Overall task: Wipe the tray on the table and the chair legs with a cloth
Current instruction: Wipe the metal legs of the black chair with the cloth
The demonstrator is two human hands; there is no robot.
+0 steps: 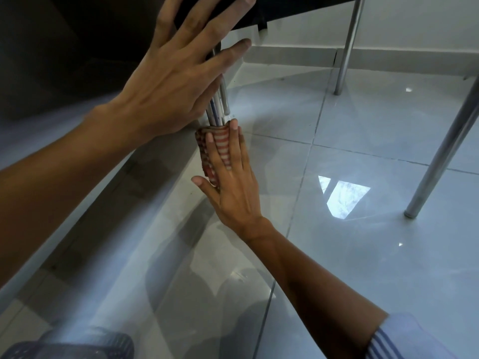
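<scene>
Nearest, the right hand (233,187) wraps a striped cloth (215,149) round the foot of a chair leg (217,104) on the tiled floor (363,255), fingers (234,141) curled on it. Above, the left hand (176,81) lies flat, fingers spread, against the dark seat (246,14). Two more legs (347,45) stand right and far.

The left hand (171,81) covered most of the near chair leg (216,110), whose foot was lost inside the striped cloth (215,151). The dark seat (259,11) ran off the top edge. A blurred dark object (72,343) sat cut off at the bottom corner, unidentifiable.
</scene>
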